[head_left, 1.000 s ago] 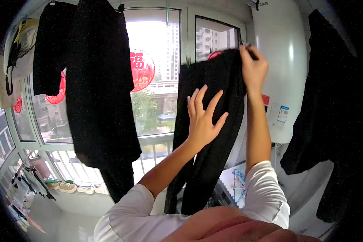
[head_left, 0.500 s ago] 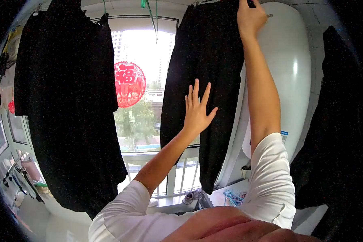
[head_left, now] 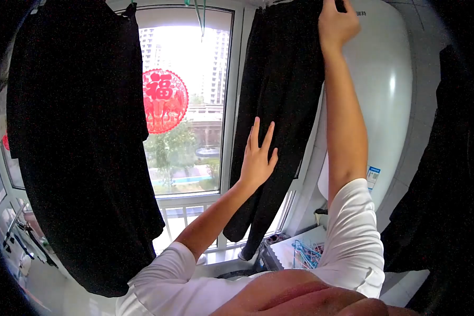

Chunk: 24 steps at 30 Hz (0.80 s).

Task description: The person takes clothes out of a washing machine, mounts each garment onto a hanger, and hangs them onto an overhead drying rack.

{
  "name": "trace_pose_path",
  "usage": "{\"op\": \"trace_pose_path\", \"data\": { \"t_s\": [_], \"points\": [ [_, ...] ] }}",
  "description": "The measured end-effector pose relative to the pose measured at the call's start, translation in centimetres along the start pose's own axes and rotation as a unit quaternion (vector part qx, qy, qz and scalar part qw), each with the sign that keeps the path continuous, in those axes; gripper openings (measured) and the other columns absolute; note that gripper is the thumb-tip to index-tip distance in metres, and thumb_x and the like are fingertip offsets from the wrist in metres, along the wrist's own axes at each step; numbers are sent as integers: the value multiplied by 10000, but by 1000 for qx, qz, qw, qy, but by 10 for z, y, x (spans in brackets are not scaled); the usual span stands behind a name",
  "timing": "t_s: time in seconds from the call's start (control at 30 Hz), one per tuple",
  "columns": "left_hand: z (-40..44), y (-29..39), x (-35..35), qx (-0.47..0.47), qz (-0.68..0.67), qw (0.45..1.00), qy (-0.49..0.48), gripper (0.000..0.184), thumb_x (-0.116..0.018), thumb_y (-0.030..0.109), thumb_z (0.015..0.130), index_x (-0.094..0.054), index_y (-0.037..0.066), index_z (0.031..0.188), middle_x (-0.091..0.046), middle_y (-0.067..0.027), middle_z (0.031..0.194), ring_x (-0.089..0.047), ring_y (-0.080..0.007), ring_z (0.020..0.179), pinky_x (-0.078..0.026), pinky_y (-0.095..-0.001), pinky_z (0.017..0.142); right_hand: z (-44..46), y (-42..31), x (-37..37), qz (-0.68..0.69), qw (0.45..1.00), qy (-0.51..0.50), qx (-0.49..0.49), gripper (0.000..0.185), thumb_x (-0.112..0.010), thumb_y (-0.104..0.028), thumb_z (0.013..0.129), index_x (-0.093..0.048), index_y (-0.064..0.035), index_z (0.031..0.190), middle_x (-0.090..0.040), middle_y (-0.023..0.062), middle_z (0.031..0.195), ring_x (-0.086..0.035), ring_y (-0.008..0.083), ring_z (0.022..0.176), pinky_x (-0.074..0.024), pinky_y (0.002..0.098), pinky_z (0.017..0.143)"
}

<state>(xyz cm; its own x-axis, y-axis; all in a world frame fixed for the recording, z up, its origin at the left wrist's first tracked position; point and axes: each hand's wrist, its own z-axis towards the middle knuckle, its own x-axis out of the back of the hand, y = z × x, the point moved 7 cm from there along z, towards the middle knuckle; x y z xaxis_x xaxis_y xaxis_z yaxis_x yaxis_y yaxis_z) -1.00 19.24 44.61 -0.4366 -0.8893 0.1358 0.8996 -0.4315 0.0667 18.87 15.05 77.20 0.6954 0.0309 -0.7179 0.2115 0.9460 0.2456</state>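
Note:
A pair of black trousers (head_left: 287,73) hangs in front of the window, its two legs narrowing downward. My right hand (head_left: 339,26) is raised to the top right corner of the trousers, fingers closed on the waist edge; the fingertips are partly cut off by the frame. Lower down, my left hand (head_left: 257,162) rests flat against the front of one leg, fingers stretched out and slightly apart. Whatever holds the waist up is mostly beyond the top of the view.
Long black garments (head_left: 73,131) hang at left, and another dark garment (head_left: 426,184) at right. A white water heater (head_left: 379,100) stands close beside my right arm. Behind is a window with a red round sticker (head_left: 165,102). Blue hangers (head_left: 306,254) lie below.
The trousers look narrower, their legs drawn closer together and the hems shifted left. My left hand sits slightly lower, its fingers less spread. My right hand still grips the waist edge.

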Motion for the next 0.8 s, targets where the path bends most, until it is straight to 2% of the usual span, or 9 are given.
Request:
{"op": "trace_pose_path", "data": {
  "t_s": [0.1, 0.17, 0.4, 0.5, 0.57, 0.6, 0.63, 0.7, 0.8],
  "points": [
    [4, 7, 5, 3, -7, 1000, -5, 754, -668, 132, 930, -333, 158, 1605, -156, -257, 1656, -335, -488, 1451, -367, -537, 1161, 9, -5, -3, 16, 999, -25, -31, 309, -707, -185, 910, -717, 86, 1059, -723, 291, 937, -722, 401, 856, -540, 402, 762],
    [7, 11, 10, 1, -4, 1000, -7, 757, -673, 134, 929, -334, 159, 1605, -153, -256, 1657, -336, -484, 1453, -367, -537, 1160, 14, -10, 0, 5, 997, 46, 54, 296, -707, -177, 911, -727, 80, 1055, -731, 282, 937, -725, 388, 858, -545, 404, 781],
    [-2, 19, 20, 10, -3, 1000, -27, 718, -644, 134, 973, -317, 176, 1612, -64, -242, 1681, -264, -490, 1495, -351, -528, 1184, 11, -9, -7, -39, 997, 6, 62, 283, -733, -203, 909, -749, 58, 1017, -749, 235, 949, -725, 359, 922, -546, 403, 840],
    [-32, 16, 16, 34, 8, 999, -5, 674, -615, 136, 978, -353, 155, 1599, -159, -274, 1651, -350, -490, 1442, -368, -512, 1159, -11, 5, -2, -37, 986, -133, -96, 476, -768, -246, 899, -656, 61, 1245, -705, 255, 1169, -670, 368, 1125, -505, 399, 973],
    [-64, 12, 12, 76, 10, 997, 31, 616, -574, 172, 1020, -355, 113, 1593, -166, -287, 1651, -350, -502, 1440, -377, -508, 1145, -33, 1, 10, 96, 986, -135, -21, 800, -800, -290, 883, -404, 68, 1479, -545, 280, 1415, -525, 372, 1334, -405, 405, 1116],
    [-84, 11, 8, 92, -6, 995, 24, 641, -564, 151, 1027, -302, 108, 1610, -115, -284, 1660, -282, -499, 1478, -344, -517, 1173, -55, -10, 24, 147, 950, -258, -95, 1021, -819, -332, 869, -184, 77, 1556, -392, 277, 1527, -383, 368, 1439, -295, 412, 1204],
    [-106, 9, 2, 110, -22, 994, 14, 667, -553, 131, 1033, -250, 103, 1627, -64, -280, 1670, -214, -496, 1515, -311, -525, 1200, -81, -9, 50, -23, 959, -275, -60, 1033, -822, -329, 861, -181, 65, 1569, -397, 282, 1532, -387, 377, 1439, -289, 416, 1212],
    [-154, 11, -9, 114, 4, 993, 5, 699, -560, 131, 1025, -212, 54, 1626, -59, -310, 1656, -170, -499, 1525, -277, -541, 1210, -148, -19, 105, -21, 912, -380, -154, 1096, -818, -295, 853, -96, 53, 1601, -260, 313, 1622, -300, 388, 1511, -264, 399, 1230],
    [-230, 21, -13, 138, 10, 990, -7, 693, -587, 106, 979, -262, 3, 1583, -101, -321, 1634, -185, -489, 1503, -241, -539, 1219, -268, -36, 206, -50, 885, -451, -105, 1041, -778, -215, 870, -87, 68, 1596, -298, 353, 1587, -303, 442, 1501, -265, 421, 1232]
  ]
}}
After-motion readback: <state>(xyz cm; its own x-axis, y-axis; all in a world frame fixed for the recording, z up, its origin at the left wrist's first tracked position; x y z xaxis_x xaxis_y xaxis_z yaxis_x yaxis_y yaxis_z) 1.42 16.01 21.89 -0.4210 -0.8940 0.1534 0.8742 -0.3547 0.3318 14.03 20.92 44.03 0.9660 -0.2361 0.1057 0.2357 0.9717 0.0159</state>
